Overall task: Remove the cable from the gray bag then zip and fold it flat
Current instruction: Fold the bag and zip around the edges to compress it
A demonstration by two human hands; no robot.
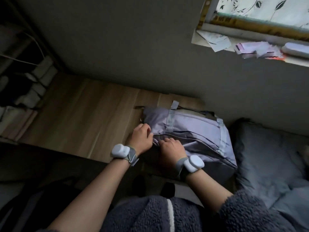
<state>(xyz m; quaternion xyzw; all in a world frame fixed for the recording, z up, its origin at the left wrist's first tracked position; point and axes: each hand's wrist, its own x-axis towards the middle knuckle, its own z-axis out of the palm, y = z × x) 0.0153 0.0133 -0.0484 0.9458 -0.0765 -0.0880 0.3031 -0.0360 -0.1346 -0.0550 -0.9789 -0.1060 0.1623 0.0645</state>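
Note:
The gray bag (192, 131) lies on a wooden surface (80, 118), with light webbing straps across it and its zipper line running along the near side. My left hand (141, 136) pinches the bag's fabric at its left end, beside the zipper. My right hand (171, 148) presses down on the bag close by, fingers curled at the zipper line; whether it holds the zipper pull is hidden. No cable is visible in the head view.
A dark gray pillow and bedding (267, 156) lie right of the bag. A wall rises behind, with a window sill (250, 46) holding papers at top right. Dark shelving and clutter (25, 81) stand at the left. A dark edge (50, 158) borders the wood in front.

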